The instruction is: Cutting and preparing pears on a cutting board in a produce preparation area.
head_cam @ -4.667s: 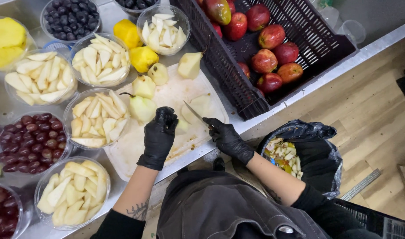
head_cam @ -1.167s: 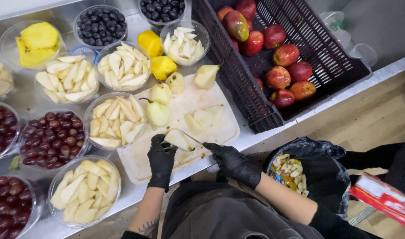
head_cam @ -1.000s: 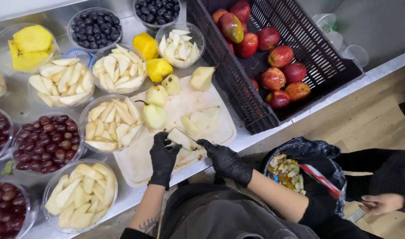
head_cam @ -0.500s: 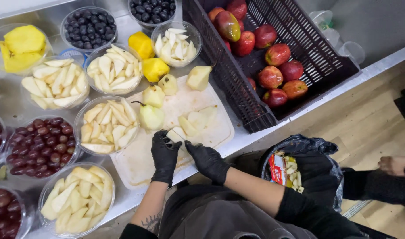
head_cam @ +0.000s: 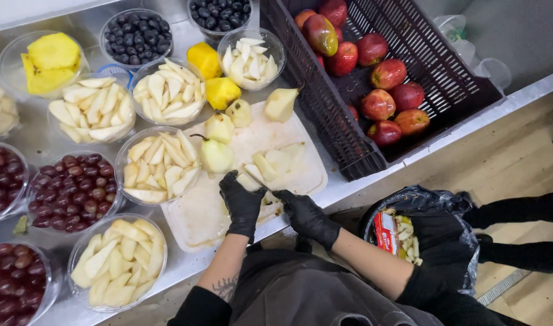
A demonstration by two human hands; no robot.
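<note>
Black-gloved left hand pinches a pear piece on the cutting board; the right hand is closed, apparently round a knife. Slicing seems underway; the next cut needs fingers tucked clear.

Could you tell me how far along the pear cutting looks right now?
Done: several bowls of pear slices are full, and cut wedges lie on the cutting board. In hand: the left hand holds a pear piece, the right hand beside it. Left: peeled pears wait on the board.
</note>
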